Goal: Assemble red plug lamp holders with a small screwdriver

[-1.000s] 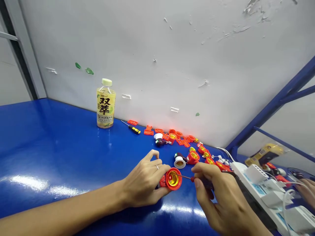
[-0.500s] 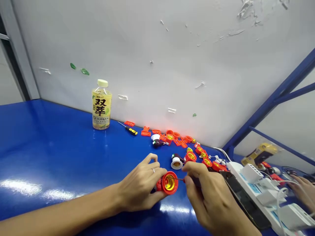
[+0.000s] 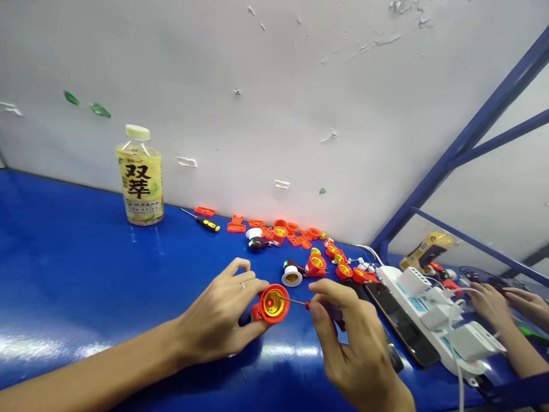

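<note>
My left hand [image 3: 221,317] grips a red lamp socket [image 3: 259,312] with a gold threaded inside, its opening turned toward me and to the right. In my right hand [image 3: 354,337] is a screwdriver [image 3: 295,301] with a dark handle, mostly covered by the fingers. Its thin shaft points left and its tip is inside the socket's opening. Just beyond the hands lie a white-rimmed socket [image 3: 292,277] and another red socket [image 3: 316,264].
A drink bottle [image 3: 143,183] and a yellow-black screwdriver [image 3: 208,224] stand and lie near the wall. Red plastic parts [image 3: 236,228] spread rightward. On the right are a phone [image 3: 403,324], a power strip [image 3: 433,326] with plugs and another person's hands [image 3: 489,303].
The camera view has shifted, so the bottle, parts and both hands appear farther left. The screwdriver shaft slants more across the socket opening. More of the other person's hands shows at right.
</note>
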Demonstrator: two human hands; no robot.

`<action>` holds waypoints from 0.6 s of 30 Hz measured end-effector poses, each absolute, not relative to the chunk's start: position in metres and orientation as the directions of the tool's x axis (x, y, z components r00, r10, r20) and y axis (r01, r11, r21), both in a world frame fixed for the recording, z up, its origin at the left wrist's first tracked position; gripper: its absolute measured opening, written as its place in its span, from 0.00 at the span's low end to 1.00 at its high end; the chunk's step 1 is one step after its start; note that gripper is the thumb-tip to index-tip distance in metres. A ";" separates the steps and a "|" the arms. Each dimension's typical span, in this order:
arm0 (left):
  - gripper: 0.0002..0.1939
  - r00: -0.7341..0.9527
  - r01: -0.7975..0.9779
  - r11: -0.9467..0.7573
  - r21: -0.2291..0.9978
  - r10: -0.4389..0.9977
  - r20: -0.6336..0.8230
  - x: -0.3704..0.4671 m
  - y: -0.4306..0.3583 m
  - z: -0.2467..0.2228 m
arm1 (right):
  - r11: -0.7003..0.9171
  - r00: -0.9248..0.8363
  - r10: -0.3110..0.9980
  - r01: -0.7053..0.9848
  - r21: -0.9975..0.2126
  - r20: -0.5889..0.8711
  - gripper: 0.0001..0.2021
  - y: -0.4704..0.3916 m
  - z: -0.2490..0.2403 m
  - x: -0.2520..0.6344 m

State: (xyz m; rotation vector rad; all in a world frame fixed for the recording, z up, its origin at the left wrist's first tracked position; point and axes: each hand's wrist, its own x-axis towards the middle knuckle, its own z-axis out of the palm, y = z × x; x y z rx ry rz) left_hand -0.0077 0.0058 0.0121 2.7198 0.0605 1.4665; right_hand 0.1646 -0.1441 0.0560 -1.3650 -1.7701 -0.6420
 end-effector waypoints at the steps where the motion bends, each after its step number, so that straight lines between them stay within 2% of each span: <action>1: 0.09 0.556 0.017 -0.997 0.075 0.072 0.828 -0.008 0.008 0.011 | 0.281 -0.076 0.544 0.955 -0.096 0.836 0.10 -0.146 0.053 0.165; 3: 0.09 0.568 0.041 -0.991 0.129 0.129 0.813 -0.008 0.015 0.010 | 0.266 -0.005 0.518 0.951 -0.156 0.855 0.11 -0.150 0.043 0.166; 6: 0.10 0.599 0.139 -0.948 0.285 0.310 0.738 -0.008 0.026 0.008 | 0.222 0.170 0.486 0.925 -0.309 0.857 0.10 -0.154 0.023 0.171; 10: 0.13 0.644 0.378 -0.784 0.492 0.604 0.469 -0.008 0.035 0.012 | 0.202 0.445 0.525 0.763 -0.614 0.725 0.10 -0.154 -0.002 0.175; 13: 0.16 0.633 0.503 -0.697 0.511 0.700 0.331 -0.007 0.036 0.016 | 0.127 0.613 0.543 0.615 -0.778 0.574 0.12 -0.155 -0.010 0.170; 18: 0.14 0.657 0.573 -0.668 0.474 0.721 0.221 -0.004 0.036 0.018 | 0.013 0.752 0.508 0.480 -0.877 0.420 0.17 -0.164 -0.013 0.166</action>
